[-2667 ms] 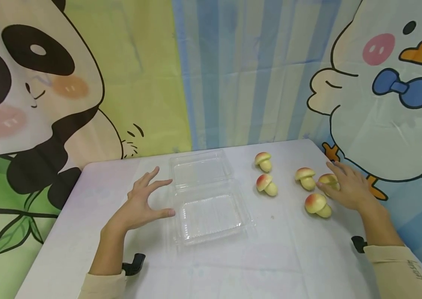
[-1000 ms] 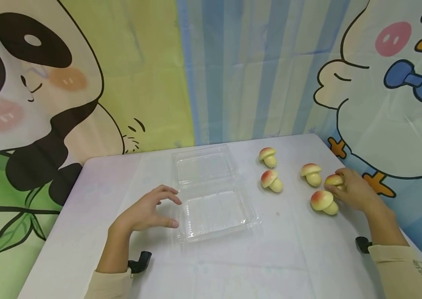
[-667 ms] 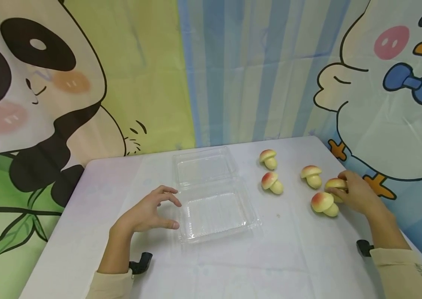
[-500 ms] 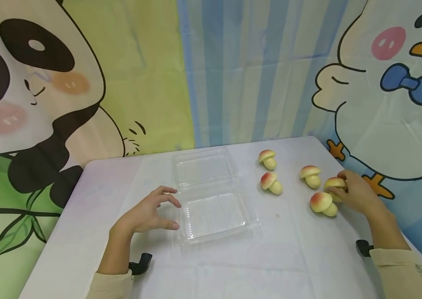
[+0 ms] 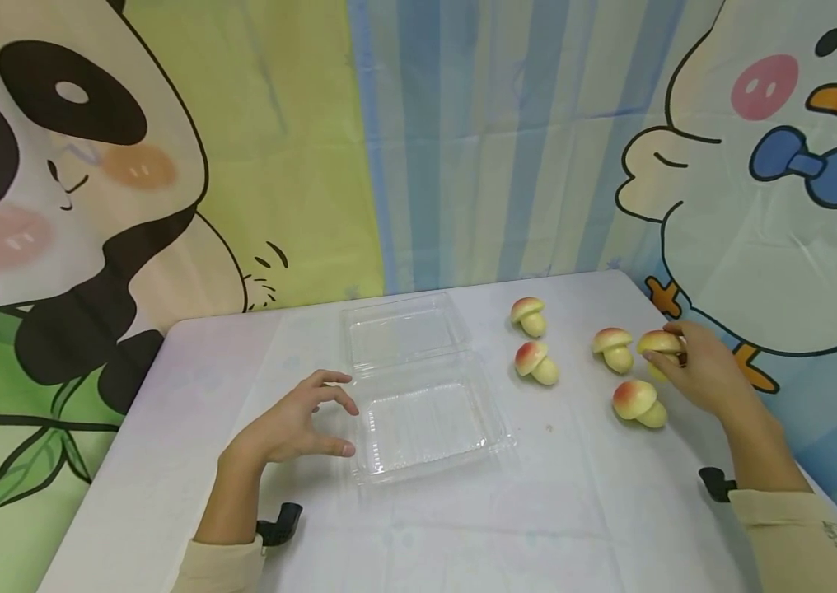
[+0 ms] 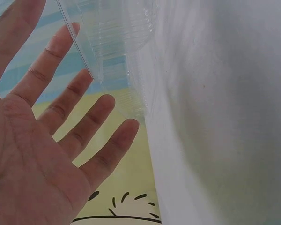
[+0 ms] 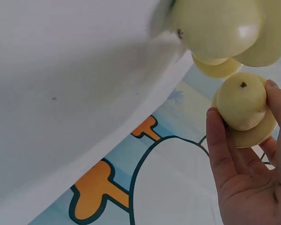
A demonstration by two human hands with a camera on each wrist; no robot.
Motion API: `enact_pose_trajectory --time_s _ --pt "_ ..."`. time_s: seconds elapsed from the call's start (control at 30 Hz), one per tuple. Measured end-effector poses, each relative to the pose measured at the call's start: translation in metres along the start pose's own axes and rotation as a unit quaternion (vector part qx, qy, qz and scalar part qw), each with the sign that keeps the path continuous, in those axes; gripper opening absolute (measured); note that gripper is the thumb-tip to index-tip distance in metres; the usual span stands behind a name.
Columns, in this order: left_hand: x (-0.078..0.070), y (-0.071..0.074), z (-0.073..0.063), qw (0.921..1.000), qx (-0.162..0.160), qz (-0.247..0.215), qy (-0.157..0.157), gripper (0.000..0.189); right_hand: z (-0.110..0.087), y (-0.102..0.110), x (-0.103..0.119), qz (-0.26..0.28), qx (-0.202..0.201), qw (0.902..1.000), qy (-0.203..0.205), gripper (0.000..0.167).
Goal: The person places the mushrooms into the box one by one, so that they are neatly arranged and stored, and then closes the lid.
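My right hand (image 5: 708,368) pinches a toy mushroom (image 5: 660,343) with a yellow stem and a reddish cap. In the right wrist view, thumb and fingers close round that mushroom (image 7: 243,101). Close by lie a second mushroom (image 5: 614,350) and, nearer me, a third mushroom (image 5: 638,403). At the left edge of a clear plastic clamshell box (image 5: 429,424), my left hand (image 5: 296,420) is spread, thumb apart from the fingers. Its fingers look relaxed in the left wrist view, fingertips right at the box rim (image 6: 77,42). The box lies with its lid (image 5: 405,333) folded back, away from me.
Two more mushrooms, one farther (image 5: 529,316) and one nearer (image 5: 536,363), lie right of the lid. A white cloth covers the table (image 5: 493,527). Behind stands a printed curtain (image 5: 285,148) with a panda and a chick, meeting the table's back and right edges.
My right hand reached down to the mushroom, took hold of it and has now raised it slightly, away from the nearer one. Earlier, my left hand moved to the box edge; it stays there.
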State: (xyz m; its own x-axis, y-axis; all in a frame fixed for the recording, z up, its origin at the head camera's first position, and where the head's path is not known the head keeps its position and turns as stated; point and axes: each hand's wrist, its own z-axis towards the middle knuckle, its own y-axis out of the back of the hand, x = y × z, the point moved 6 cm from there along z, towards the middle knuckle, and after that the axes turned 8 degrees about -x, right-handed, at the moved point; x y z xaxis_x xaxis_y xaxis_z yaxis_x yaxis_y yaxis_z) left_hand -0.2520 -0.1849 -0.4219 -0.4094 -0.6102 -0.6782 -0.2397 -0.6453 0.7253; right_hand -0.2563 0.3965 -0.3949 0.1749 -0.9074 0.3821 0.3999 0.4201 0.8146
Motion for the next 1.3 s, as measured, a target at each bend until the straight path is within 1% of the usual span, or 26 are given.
enact_pose_trajectory --time_s 0.27,0.5,0.63,0.73,0.93,1.1,1.23,1.3 --pt "-0.002 0.001 0.0 1.0 -0.001 -0.001 -0.003 0.045 0.014 0.007 0.018 0.005 -0.023 0.9988 0.044 0.05" --pt "-0.003 0.001 0.002 1.0 -0.004 0.002 -0.007 0.045 0.018 0.007 0.03 0.051 -0.019 0.9977 0.041 0.051" --pt "-0.002 0.001 0.002 1.0 -0.004 0.001 -0.006 0.045 0.021 0.004 0.04 0.069 -0.029 0.9961 0.047 0.049" --pt "-0.001 0.001 0.002 1.0 -0.004 -0.002 -0.005 0.045 0.023 0.003 0.049 0.074 -0.037 0.9951 0.054 0.049" --pt "0.001 0.0 -0.001 1.0 -0.001 -0.006 0.001 0.046 0.026 0.002 0.066 0.079 -0.042 0.9928 0.08 0.049" --pt "0.002 0.0 -0.001 1.0 -0.003 -0.005 0.001 0.046 0.028 0.004 0.073 0.081 -0.054 0.9918 0.083 0.048" --pt "0.002 0.0 -0.001 1.0 -0.002 -0.007 0.001 0.046 0.03 0.005 0.08 0.088 -0.064 0.989 0.1 0.048" --pt "0.002 -0.001 -0.001 1.0 -0.001 -0.009 0.001 0.045 0.031 0.004 0.083 0.098 -0.064 0.988 0.101 0.048"
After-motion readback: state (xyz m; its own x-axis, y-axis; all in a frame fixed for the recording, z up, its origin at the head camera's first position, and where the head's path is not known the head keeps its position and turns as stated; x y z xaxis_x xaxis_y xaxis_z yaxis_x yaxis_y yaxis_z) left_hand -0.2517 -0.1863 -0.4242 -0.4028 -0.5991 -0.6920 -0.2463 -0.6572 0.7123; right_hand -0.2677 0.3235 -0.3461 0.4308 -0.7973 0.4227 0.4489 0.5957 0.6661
